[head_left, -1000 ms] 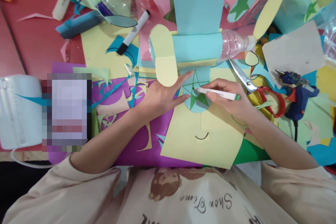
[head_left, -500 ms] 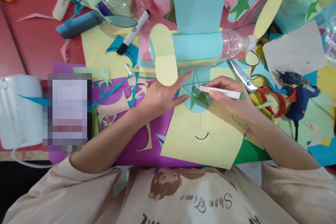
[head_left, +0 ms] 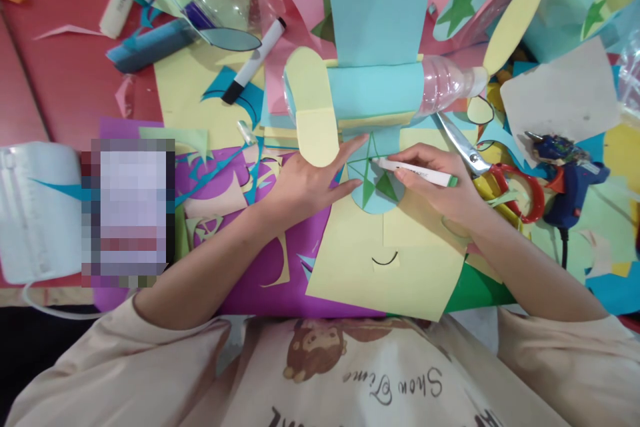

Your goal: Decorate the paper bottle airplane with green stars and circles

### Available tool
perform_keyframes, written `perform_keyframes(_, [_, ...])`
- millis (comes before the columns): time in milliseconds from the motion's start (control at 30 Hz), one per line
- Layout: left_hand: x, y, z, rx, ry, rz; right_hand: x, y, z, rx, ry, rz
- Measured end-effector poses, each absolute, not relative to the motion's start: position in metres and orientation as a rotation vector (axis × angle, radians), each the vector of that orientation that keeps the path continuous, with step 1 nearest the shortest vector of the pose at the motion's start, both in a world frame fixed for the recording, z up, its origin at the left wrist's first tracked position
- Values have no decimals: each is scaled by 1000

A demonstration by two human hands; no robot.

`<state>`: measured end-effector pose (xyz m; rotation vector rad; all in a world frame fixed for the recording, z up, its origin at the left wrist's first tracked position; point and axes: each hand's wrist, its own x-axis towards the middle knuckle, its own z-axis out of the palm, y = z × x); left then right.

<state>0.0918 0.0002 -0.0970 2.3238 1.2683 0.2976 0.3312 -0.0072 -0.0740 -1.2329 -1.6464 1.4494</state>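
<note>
My right hand (head_left: pixel 433 177) grips a white marker (head_left: pixel 425 174) with a green end cap. Its tip touches a star outline on a round-ended light blue paper strip (head_left: pixel 357 193); two of the star's lower points are filled in green. My left hand (head_left: pixel 313 183) lies with fingers spread at the strip's left edge, holding nothing. Above the hands is a clear plastic bottle (head_left: pixel 440 85) on its side, wrapped in light blue paper (head_left: pixel 377 90). A pale yellow rounded strip (head_left: pixel 317 137) hangs over its left end. Yellow paper (head_left: pixel 360 280) lies beneath the blue strip.
Scissors with red handles (head_left: pixel 517 193) and a blue glue gun (head_left: pixel 570 197) lie at the right. At the upper left are a black-capped marker (head_left: pixel 255 60) and more markers. A blurred phone (head_left: pixel 133 207) and a white case (head_left: pixel 40 213) are at the left, with paper scraps around.
The marker tip has moved slightly up within the star, and my right hand has shifted a little with it. My left hand has stayed in place.
</note>
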Motion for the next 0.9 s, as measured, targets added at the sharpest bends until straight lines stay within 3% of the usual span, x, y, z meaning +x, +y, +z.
perform_keyframes(633, [92, 0, -95, 2310, 1304, 273, 333, -8, -63, -1237, -1693, 1597])
perform_keyframes(900, [94, 0, -92, 2280, 1317, 262, 331, -6, -67, -1361, -1578, 1370])
